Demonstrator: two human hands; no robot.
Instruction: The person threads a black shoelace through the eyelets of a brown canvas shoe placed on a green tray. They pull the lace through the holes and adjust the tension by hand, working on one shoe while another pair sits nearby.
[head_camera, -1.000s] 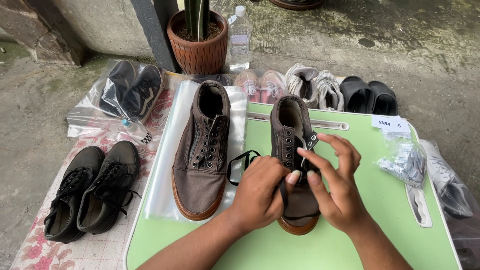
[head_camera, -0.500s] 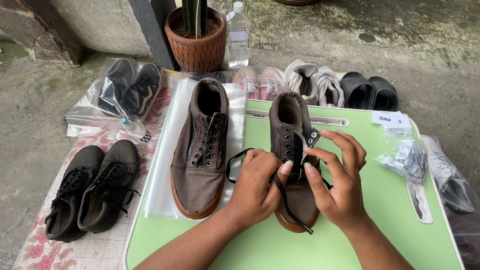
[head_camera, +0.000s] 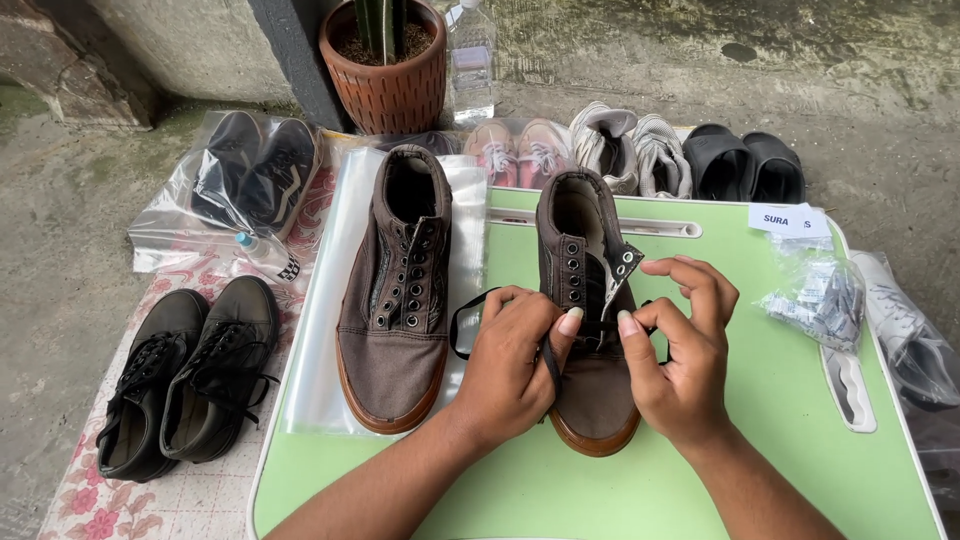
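A brown canvas shoe (head_camera: 585, 260) with a tan sole lies on a light green folding table (head_camera: 720, 470), toe toward me. My left hand (head_camera: 515, 365) pinches a black lace (head_camera: 552, 365) at the shoe's lower eyelets. My right hand (head_camera: 680, 350) holds the lace's other end on the shoe's right side, thumb and forefinger together. A loop of lace (head_camera: 462, 325) sticks out to the left. The matching brown shoe (head_camera: 398, 290), unlaced, rests on a clear plastic bag (head_camera: 320, 330) to the left.
A black laced pair (head_camera: 185, 375) sits on a floral cloth at left. A bagged dark pair (head_camera: 245, 180), a potted plant (head_camera: 385, 70), a water bottle (head_camera: 472, 55), pink shoes (head_camera: 515, 150), grey-white shoes (head_camera: 630, 150) and black slides (head_camera: 745, 165) line the back. Small packets (head_camera: 820, 295) lie at right.
Both hands have slid down the shoe toward the lower eyelets, and the lace is drawn tighter across the shoe. The shoe has stayed in place.
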